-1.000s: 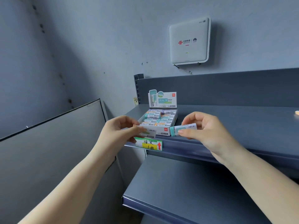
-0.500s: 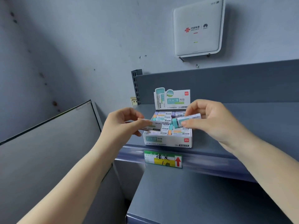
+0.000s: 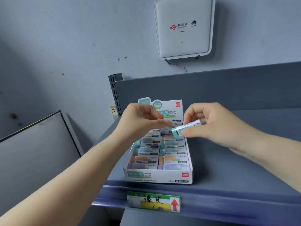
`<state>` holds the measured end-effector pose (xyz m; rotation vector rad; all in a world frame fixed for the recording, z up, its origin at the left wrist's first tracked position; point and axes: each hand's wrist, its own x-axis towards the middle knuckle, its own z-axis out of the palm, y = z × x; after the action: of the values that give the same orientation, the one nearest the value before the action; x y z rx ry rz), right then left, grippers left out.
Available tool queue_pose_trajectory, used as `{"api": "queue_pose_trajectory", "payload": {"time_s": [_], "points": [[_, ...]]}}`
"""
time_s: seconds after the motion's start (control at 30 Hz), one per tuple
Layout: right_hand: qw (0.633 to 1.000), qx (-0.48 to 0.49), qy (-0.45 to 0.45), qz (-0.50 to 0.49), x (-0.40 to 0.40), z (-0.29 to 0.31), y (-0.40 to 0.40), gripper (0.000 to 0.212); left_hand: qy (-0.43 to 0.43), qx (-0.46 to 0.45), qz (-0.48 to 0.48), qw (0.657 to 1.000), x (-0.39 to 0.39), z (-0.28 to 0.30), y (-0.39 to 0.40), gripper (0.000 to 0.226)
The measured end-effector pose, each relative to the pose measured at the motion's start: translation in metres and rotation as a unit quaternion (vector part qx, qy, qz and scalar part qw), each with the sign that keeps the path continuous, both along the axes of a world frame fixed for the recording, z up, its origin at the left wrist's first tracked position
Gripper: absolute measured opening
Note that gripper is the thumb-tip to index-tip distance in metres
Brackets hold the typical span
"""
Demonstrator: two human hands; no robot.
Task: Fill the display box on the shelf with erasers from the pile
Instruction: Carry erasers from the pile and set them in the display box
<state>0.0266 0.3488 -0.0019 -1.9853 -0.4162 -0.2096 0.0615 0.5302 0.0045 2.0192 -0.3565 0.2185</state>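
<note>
The display box [image 3: 158, 176] sits at the shelf's [image 3: 244, 168] front edge, near its left end, packed with erasers [image 3: 175, 150] in 2 columns. Its upright header card [image 3: 169, 110] blocks the rear. Bare shelf lies open to the right.

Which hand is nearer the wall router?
Right. The right hand is below the router, slightly right; the left hand is farther down-left.

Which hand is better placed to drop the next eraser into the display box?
Right, probably. The right hand pinches a teal eraser directly above the display box rear rows. The left hand's grip is blurred; its eraser is barely visible.
</note>
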Motion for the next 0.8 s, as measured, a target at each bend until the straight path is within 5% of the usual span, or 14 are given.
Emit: {"api": "queue_pose_trajectory", "payload": {"time_s": [0.23, 0.37, 0.8], "points": [[0.999, 0.03, 0.008, -0.009, 0.008, -0.016, -0.001, 0.017, -0.008, 0.119, -0.013, 0.993, 0.02, -0.011, -0.006, 0.022], [1.0, 0.017, 0.012, -0.02, 0.011, -0.017, 0.003, 0.016, -0.062, 0.261, -0.017, 0.963, 0.023, -0.014, -0.002, 0.01], [0.994, -0.08, 0.02, -0.073, 0.009, -0.006, 0.014, 0.016, -0.118, 0.335, -0.114, 0.928, 0.033, -0.01, 0.015, 0.016]]}}
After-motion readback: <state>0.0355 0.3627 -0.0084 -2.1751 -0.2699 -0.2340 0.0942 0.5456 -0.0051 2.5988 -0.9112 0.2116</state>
